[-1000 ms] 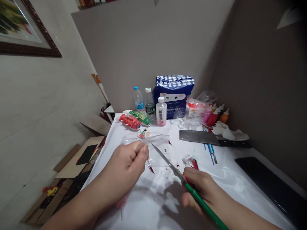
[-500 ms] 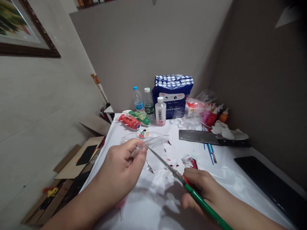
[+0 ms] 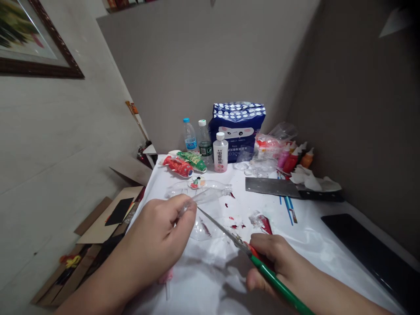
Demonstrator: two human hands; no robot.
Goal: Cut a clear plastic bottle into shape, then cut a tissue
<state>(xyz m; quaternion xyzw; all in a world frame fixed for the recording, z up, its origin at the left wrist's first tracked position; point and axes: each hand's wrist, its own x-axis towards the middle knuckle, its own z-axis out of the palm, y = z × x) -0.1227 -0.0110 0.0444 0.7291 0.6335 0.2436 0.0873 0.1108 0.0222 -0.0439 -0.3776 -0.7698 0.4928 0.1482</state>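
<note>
My left hand point(image 3: 164, 229) is closed, pinching a small clear plastic piece point(image 3: 186, 206) between thumb and forefinger; the fingers cover much of it. In my right hand point(image 3: 275, 258) are scissors point(image 3: 225, 230) with one green handle and one red part. Their blades point up and left, the tip touching or very close to the left fingertips; whether the blades are parted I cannot tell. Just beyond my left hand lies a clear plastic bottle point(image 3: 215, 188) on its side. Another clear plastic piece point(image 3: 203, 229) rests on the white tablecloth below the blades.
A cleaver point(image 3: 272, 187) lies at right, over blue-handled brushes point(image 3: 288, 208). Behind stand a white drink bottle point(image 3: 220, 153), two water bottles and a blue bag point(image 3: 236, 131). Red and green fish-shaped crafts point(image 3: 177, 166) lie at back left; a black flat object point(image 3: 367, 258) is at right.
My left hand has shifted slightly left and down with its plastic piece, of which less shows now. The scissors have moved a little left and their tip stays by the left fingertips.
</note>
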